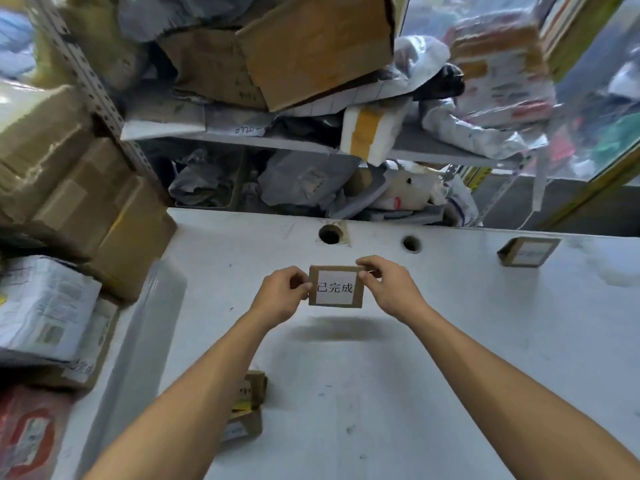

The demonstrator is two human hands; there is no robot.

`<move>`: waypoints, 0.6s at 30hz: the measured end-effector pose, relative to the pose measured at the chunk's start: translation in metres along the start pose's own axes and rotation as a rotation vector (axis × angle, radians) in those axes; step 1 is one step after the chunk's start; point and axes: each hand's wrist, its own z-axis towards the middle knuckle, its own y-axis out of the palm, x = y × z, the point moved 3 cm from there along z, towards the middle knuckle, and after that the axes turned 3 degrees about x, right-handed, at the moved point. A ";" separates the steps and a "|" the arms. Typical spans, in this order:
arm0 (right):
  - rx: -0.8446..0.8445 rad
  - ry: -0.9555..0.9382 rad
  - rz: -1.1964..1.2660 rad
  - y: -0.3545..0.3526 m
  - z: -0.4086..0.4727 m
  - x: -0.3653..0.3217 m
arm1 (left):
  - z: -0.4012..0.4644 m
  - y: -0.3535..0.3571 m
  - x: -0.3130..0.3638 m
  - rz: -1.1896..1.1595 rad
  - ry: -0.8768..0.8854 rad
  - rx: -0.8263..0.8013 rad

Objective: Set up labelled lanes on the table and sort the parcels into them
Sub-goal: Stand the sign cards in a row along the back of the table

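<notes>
Above the middle of the bench (433,358), a card (336,286) with a white label is being held flat-on to the camera, and its shadow on the surface below is suggesting it is not yet set down. The left hand (282,296) is pinching the card's left edge, and the right hand (384,284) is pinching its top right corner, so each grip is closing on the same card. A second card (528,251) is already standing at the far right of the bench, well apart from the held one, and looks like a lane marker in place. Two more cards (247,407) are lying stacked near the front edge, partly hidden behind the left forearm, probably waiting their turn. No parcel is sitting in any lane as far as can be seen. Boxes (86,202) are piling up at the left edge of the bench, and bags and cartons are crowding the shelf (242,138) behind it. Judging from this, the lane setup is roughly a quarter through: one marker standing, one in hand, two left, and all the sorting is still waiting.
</notes>
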 end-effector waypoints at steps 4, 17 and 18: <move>0.135 0.094 0.122 -0.057 0.005 0.046 | 0.017 0.058 0.054 -0.048 0.050 -0.017; 0.195 0.232 0.175 -0.159 0.049 0.196 | 0.086 0.215 0.153 -0.103 0.025 0.036; 0.194 0.225 0.174 -0.162 0.056 0.203 | 0.091 0.222 0.155 -0.106 0.018 0.041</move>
